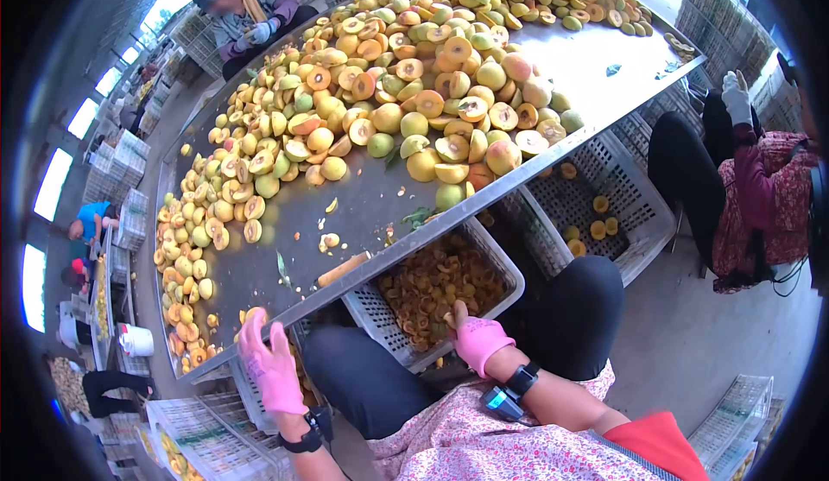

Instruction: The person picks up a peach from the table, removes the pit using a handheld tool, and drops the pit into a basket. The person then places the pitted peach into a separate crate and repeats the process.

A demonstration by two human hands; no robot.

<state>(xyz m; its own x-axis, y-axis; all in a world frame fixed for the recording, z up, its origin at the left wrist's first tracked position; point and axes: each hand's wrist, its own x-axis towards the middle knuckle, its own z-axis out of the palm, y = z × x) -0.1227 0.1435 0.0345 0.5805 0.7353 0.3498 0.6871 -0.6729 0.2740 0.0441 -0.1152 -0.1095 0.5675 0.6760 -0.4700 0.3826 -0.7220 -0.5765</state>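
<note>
My left hand (273, 367), in a pink glove, is raised at the near edge of the metal table (321, 192). Its fingers are apart, with the fingertips overlapping the rim and a bit of yellow fruit just beyond them. My right hand (482, 343), also gloved in pink, is closed with fingertips together over the white crate (509, 281) below the table edge; I cannot tell what is pinched there. Brown and orange fruit scraps (432, 287) fill that crate. A wooden stick-like handle (344, 268) lies on the table by the rim.
Halved and whole yellow-orange fruits (371, 92) are heaped across the table. Another white crate (635, 196) to the right holds several fruit halves. A person (768, 170) sits at the right, another person (259, 23) across the table. Stacked crates (216, 433) stand at lower left.
</note>
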